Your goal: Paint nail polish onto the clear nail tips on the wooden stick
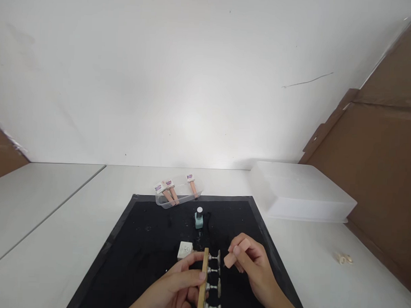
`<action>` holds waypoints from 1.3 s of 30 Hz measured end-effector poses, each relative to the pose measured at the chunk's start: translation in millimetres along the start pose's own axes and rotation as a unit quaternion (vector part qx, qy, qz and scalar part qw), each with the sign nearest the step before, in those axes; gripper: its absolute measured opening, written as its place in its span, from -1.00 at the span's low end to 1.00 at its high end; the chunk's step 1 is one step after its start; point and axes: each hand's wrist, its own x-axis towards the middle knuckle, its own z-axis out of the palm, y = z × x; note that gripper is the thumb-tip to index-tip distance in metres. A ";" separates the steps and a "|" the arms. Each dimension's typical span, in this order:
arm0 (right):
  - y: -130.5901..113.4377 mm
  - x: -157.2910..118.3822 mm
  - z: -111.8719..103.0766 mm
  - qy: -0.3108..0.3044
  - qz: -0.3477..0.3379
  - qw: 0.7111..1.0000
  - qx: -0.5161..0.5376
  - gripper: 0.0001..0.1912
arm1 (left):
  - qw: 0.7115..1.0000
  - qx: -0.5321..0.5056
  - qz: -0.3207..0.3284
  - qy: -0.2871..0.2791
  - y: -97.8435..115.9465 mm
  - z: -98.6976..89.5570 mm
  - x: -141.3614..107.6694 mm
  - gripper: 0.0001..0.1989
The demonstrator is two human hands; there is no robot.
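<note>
My left hand grips a narrow wooden bar, held on end over the black mat. Several small metal stands stick out from the bar's right side, each with a flat, disc-like end. In my right hand a peach-coloured nail polish cap is pinched between thumb and fingers, tilted down to the left, just right of the stands. A small dark bit shows at its lower end; any brush is too small to make out. Behind my left fingers sits a white square bottle, partly hidden.
A teal nail polish bottle stands on the black mat. Behind it, a clear tray holds several white bottles with peach caps. A white plastic bin lies back right; small cream rings rest on the right table.
</note>
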 end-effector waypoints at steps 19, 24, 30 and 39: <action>3.7 0.7 -0.8 0.053 -0.036 0.997 -0.035 -0.80 | 1.000 0.008 -0.009 -0.017 0.0 -3.6 0.1 -0.47; 8.1 -0.4 -3.3 0.071 -0.021 0.997 0.017 -0.72 | 1.000 -0.023 -0.022 0.000 -0.1 -4.6 -0.2 -0.51; -1.1 0.9 0.6 0.046 0.051 0.996 0.062 -0.67 | 0.999 -0.033 -0.014 0.002 -3.7 -5.1 2.1 -0.53; -5.0 1.1 3.0 0.034 0.053 0.997 0.042 -0.63 | 1.000 -0.005 0.000 -0.004 -2.9 -1.6 4.7 -0.66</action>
